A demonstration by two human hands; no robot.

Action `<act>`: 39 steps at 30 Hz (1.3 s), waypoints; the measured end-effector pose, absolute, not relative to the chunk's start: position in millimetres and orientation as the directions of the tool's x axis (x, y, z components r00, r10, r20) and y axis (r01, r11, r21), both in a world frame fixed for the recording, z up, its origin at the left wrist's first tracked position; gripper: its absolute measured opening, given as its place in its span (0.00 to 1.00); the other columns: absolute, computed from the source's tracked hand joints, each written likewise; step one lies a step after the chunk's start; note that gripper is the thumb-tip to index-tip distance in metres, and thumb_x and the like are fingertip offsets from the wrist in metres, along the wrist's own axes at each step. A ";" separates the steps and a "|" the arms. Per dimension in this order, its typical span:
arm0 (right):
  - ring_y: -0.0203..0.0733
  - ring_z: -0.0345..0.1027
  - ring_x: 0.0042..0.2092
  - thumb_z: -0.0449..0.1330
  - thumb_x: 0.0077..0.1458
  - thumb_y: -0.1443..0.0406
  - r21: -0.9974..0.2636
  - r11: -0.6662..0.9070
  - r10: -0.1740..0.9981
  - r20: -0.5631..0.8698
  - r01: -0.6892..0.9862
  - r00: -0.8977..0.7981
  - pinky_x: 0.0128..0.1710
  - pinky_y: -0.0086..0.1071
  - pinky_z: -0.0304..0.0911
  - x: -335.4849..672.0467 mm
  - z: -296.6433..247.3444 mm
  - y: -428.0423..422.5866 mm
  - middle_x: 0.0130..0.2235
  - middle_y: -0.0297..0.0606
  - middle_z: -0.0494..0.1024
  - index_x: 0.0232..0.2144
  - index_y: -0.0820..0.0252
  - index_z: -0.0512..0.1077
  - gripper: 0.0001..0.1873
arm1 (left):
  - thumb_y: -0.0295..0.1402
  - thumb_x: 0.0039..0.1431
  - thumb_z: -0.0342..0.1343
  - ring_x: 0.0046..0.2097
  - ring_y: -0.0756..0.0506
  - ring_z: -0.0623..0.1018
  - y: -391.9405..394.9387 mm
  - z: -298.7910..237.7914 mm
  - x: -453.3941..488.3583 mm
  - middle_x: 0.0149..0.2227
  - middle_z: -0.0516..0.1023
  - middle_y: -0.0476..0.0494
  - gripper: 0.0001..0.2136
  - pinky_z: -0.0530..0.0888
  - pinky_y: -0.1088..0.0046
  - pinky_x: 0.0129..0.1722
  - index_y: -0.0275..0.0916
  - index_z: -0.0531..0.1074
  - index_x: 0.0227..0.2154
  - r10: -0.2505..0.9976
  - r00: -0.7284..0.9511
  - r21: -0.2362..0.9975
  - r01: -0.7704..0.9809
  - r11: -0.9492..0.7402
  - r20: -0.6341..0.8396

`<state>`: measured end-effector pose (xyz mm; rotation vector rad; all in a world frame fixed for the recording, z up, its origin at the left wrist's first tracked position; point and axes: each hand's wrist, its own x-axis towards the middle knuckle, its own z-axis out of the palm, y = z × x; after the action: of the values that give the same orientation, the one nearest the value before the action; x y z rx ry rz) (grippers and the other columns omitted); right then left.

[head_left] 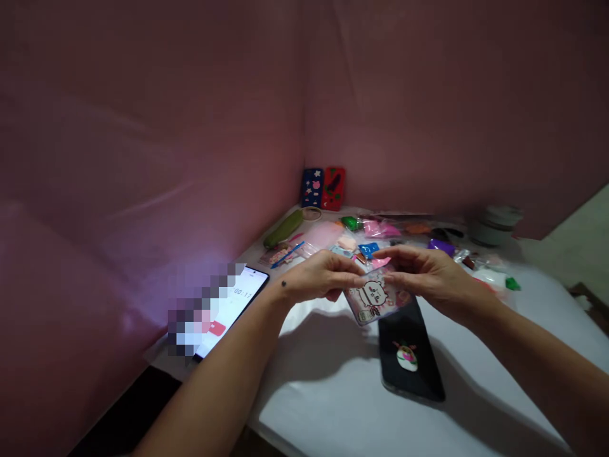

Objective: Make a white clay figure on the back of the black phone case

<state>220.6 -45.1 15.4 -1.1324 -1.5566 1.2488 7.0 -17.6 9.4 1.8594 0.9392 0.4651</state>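
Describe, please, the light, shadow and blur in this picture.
In the head view, pale violet glow lights the pink wall beside the bright-screened black phone; soft shadow falls on the white tabletop below the left hand; pixelation covers the phone's left part; the grey round container looks smeared.

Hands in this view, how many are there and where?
2: the left hand holds the cartoon card near its upper left, the right hand near its upper right.

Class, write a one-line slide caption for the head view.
Left hand and right hand hold a cartoon card above a white table, a lit phone nearby.
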 end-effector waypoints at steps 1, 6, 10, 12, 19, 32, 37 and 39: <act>0.39 0.70 0.31 0.70 0.41 0.63 -0.989 0.103 0.967 0.073 0.111 -0.243 0.29 0.32 0.66 221.8 13.6 -47.8 0.32 0.34 0.78 0.38 0.55 0.77 0.18 | 0.36 0.56 0.57 0.18 0.56 0.65 -19.1 8.6 11.2 0.18 0.68 0.52 0.10 0.59 0.81 0.17 0.32 0.76 0.31 0.714 0.691 0.924 0.337 -0.179 -0.114; 0.34 0.65 0.26 0.66 0.49 0.57 -0.995 0.096 0.982 0.090 0.028 -0.167 0.23 0.28 0.61 236.1 8.6 -62.4 0.29 0.33 0.75 0.37 0.57 0.75 0.14 | 0.34 0.56 0.55 0.19 0.52 0.71 -20.8 10.5 25.0 0.21 0.74 0.45 0.10 0.64 0.78 0.17 0.30 0.73 0.28 0.659 0.737 0.972 0.232 -0.037 -0.151; 0.35 0.65 0.23 0.65 0.50 0.57 -0.999 0.048 0.982 0.049 -0.009 -0.185 0.21 0.29 0.60 249.4 2.9 -73.5 0.26 0.37 0.75 0.31 0.61 0.75 0.12 | 0.31 0.57 0.55 0.21 0.50 0.75 -24.1 19.8 34.4 0.22 0.76 0.42 0.08 0.67 0.77 0.20 0.29 0.72 0.28 0.665 0.733 0.989 0.129 0.073 -0.144; 0.35 0.66 0.23 0.64 0.50 0.57 -0.998 0.046 0.985 0.052 -0.041 -0.165 0.21 0.29 0.60 253.6 -3.3 -75.5 0.27 0.36 0.76 0.32 0.59 0.75 0.11 | 0.29 0.58 0.55 0.23 0.50 0.77 -26.1 22.6 38.9 0.24 0.78 0.40 0.07 0.69 0.77 0.23 0.29 0.73 0.31 0.640 0.755 0.990 0.097 0.104 -0.141; 0.35 0.64 0.21 0.62 0.53 0.58 -0.994 0.066 0.993 0.074 -0.085 -0.092 0.20 0.29 0.59 259.2 -26.5 -68.4 0.22 0.32 0.73 0.31 0.59 0.73 0.10 | 0.28 0.57 0.56 0.32 0.48 0.79 -25.5 10.2 43.9 0.34 0.80 0.38 0.11 0.75 0.71 0.37 0.30 0.76 0.41 0.576 0.808 0.990 0.060 0.128 -0.123; 0.33 0.61 0.23 0.60 0.55 0.60 -0.997 0.054 0.994 0.058 -0.051 -0.088 0.20 0.28 0.57 250.6 -30.0 -70.0 0.27 0.33 0.74 0.32 0.58 0.73 0.07 | 0.30 0.55 0.56 0.26 0.53 0.71 -17.3 2.1 34.4 0.25 0.74 0.47 0.12 0.68 0.77 0.28 0.32 0.76 0.42 0.613 0.772 0.972 0.233 -0.030 -0.166; 0.33 0.60 0.22 0.61 0.54 0.59 -0.997 0.056 0.996 0.059 -0.045 -0.064 0.20 0.28 0.57 248.1 -28.0 -70.7 0.26 0.32 0.74 0.31 0.58 0.73 0.07 | 0.32 0.54 0.57 0.25 0.53 0.69 -17.8 0.1 33.8 0.24 0.71 0.49 0.11 0.66 0.78 0.25 0.32 0.76 0.39 0.643 0.748 0.969 0.244 -0.034 -0.165; 0.33 0.59 0.21 0.61 0.53 0.59 -0.998 0.055 0.997 0.056 -0.044 -0.043 0.19 0.28 0.55 247.3 -28.0 -71.0 0.24 0.32 0.73 0.30 0.58 0.73 0.08 | 0.32 0.53 0.58 0.25 0.53 0.69 -17.9 -1.4 33.6 0.24 0.71 0.49 0.11 0.65 0.78 0.24 0.32 0.76 0.39 0.647 0.745 0.971 0.237 -0.030 -0.162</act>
<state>247.3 -71.0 -28.0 -1.1156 -1.2361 1.2205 33.6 -17.9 -1.4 1.6059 0.7270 0.3798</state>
